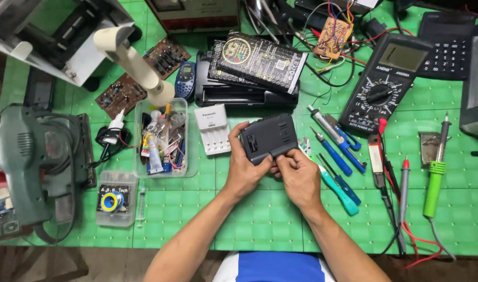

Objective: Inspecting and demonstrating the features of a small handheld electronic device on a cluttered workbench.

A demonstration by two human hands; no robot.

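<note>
Green matting lies under your forearms. Your right hand (pixel 300 175) pinches the lower edge of a dark grey plastic device (pixel 269 138); your left hand (pixel 242 166) grips its left side. Beyond the device sits a black printer (pixel 239 93).

The handheld device (pixel 269 138) is sitting mid-worktop (pixel 260 219), between the left hand (pixel 242 168) and the right hand (pixel 300 175). The battery charger (pixel 212 129) is lying just left of it, the parts box (pixel 163 138) lying further left. Screwdrivers (pixel 337 156) are lying just right, the multimeter (pixel 384 83) behind them. The soldering iron (pixel 436 172) is lying far right. The power saw (pixel 35 167) is resting at the left edge.
</note>
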